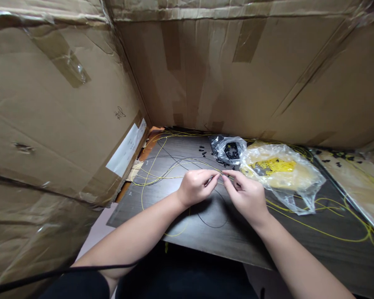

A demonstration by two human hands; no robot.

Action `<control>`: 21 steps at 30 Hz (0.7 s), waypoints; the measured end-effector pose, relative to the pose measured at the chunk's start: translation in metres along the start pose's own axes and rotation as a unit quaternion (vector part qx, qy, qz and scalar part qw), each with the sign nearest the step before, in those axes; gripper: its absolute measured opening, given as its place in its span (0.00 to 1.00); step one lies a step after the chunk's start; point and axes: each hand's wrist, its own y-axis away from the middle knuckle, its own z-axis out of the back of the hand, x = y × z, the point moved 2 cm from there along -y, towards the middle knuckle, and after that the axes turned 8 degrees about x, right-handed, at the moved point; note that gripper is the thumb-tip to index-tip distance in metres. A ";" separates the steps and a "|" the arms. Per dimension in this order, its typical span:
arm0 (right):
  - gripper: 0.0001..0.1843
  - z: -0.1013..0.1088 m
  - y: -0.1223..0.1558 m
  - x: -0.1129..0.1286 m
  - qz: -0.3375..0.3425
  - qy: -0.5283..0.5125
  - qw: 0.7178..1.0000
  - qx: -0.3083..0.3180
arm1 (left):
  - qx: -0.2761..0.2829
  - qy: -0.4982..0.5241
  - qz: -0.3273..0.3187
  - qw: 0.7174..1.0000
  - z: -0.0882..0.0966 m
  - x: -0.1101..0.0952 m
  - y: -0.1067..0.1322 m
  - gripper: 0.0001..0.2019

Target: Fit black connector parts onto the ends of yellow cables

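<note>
My left hand (pixel 197 186) and my right hand (pixel 248 196) meet over the table, fingertips almost touching. Thumb and forefinger of the left are pinched together, apparently on a thin wire; its end is too small to make out. The right hand also pinches, but whatever lies between its fingertips is hidden. Thin yellow wires (pixel 142 195) lie in loose loops to the left and run behind the fingers. A thin black wire (pixel 212 227) curves in a loop below the hands.
Behind my hands lie a clear plastic bag of small black parts (pixel 232 150) and a larger bag of small yellow parts (pixel 276 165). Loose black pieces (pixel 202 150) are scattered nearby. More yellow wire (pixel 324 237) trails right. Tall cardboard walls (pixel 205 83) enclose the dark table (pixel 187 145).
</note>
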 end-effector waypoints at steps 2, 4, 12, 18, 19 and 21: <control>0.12 0.000 0.001 -0.001 0.021 0.016 1.000 0.006 | 0.005 0.004 0.002 1.000 0.000 0.000 0.000 0.08; 0.11 0.000 0.002 -0.001 0.039 0.033 0.999 0.006 | 0.006 0.009 0.001 1.000 0.000 0.000 0.001 0.08; 0.09 0.000 0.002 -0.002 0.068 0.068 0.995 -0.019 | 0.022 0.006 -0.011 1.000 -0.002 -0.003 0.001 0.09; 0.10 -0.006 0.005 0.000 0.062 0.074 0.995 -0.032 | 0.013 -0.016 -0.008 1.000 -0.002 -0.002 0.001 0.08; 0.11 -0.007 0.006 0.001 0.059 0.064 0.996 -0.032 | 0.012 -0.019 -0.009 1.000 -0.002 -0.001 0.002 0.08; 0.11 -0.008 0.007 0.004 0.053 0.032 0.998 -0.030 | 0.011 -0.028 -0.013 0.999 -0.002 0.000 0.002 0.07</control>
